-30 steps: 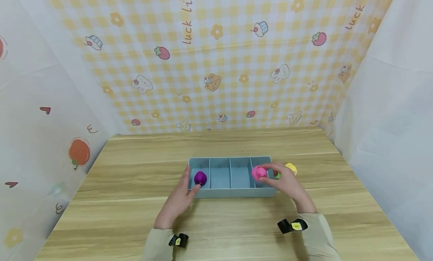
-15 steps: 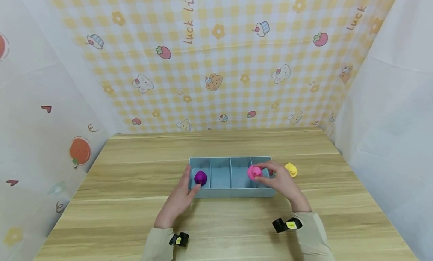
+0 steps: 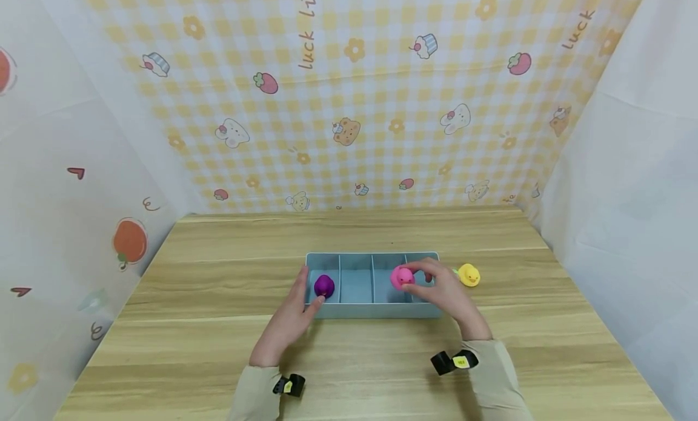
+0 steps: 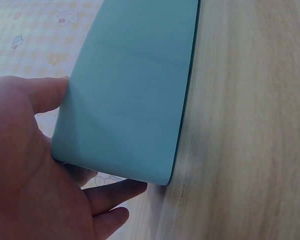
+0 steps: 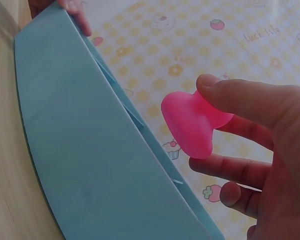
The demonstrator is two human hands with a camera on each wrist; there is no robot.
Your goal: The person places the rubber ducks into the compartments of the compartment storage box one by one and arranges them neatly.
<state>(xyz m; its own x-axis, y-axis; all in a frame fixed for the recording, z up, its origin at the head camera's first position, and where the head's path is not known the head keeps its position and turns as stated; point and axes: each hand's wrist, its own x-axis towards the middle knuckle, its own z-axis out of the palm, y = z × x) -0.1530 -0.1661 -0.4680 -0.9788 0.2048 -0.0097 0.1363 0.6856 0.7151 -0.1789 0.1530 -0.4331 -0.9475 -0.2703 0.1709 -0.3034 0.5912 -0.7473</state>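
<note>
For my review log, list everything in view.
checked cloth: 1, yellow and white, back
side cloths: 2, whitish, sides
table: 1, tan, below
box: 1, blue, on table
purple toy: 1, purple, in box, left
pink duck: 1, pink, over box
yellow duck: 1, yellow, right of box
green thing: 1, green, by yellow duck, mostly hidden
wrist cameras: 2, black, on wrists
sleeves: 2, beige, arms
left hand: 1, at box's left end
right hand: 1, holding pink duck

Makeshift recording booth: wood-grain counter enclosed by yellow-checked cartoon-print backdrop, pale left sheet and plain right sheet; black wrist cameras worn. Wider building out of view.
</note>
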